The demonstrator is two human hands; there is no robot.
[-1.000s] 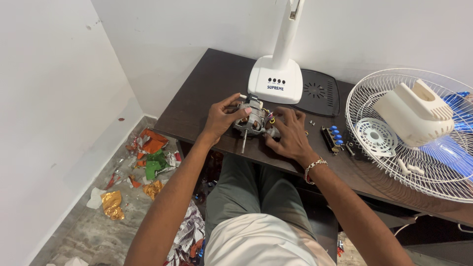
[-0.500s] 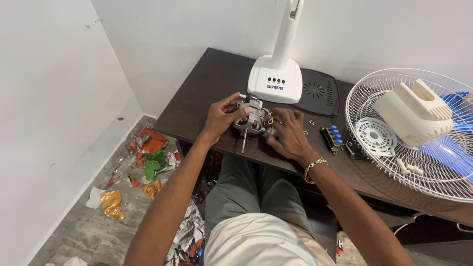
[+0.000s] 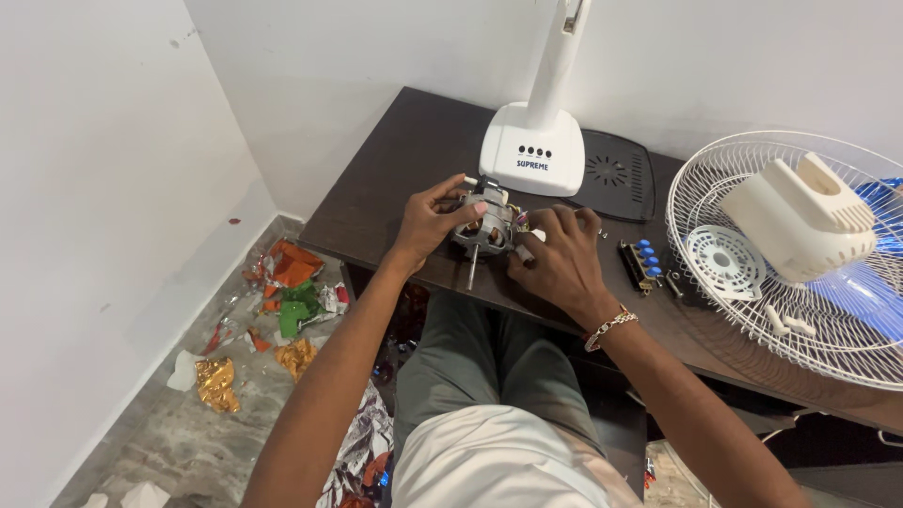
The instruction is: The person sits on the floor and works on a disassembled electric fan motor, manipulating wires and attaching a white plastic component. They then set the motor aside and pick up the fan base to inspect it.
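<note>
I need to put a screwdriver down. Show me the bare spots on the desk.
Bare: the desk's far left corner, left of the fan base. Crowded: the front edge, where both hands, left and right, hold the motor; right end under the grille.

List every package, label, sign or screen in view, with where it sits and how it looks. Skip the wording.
Printed label: front of the white fan base on the dark table, behind the motor that the left hand and right hand hold; a short dark blue line under four dark dots.
Torn wrappers: on the floor left of the table; crumpled foil in orange, green, gold and silver.
No screens or signs.
</note>
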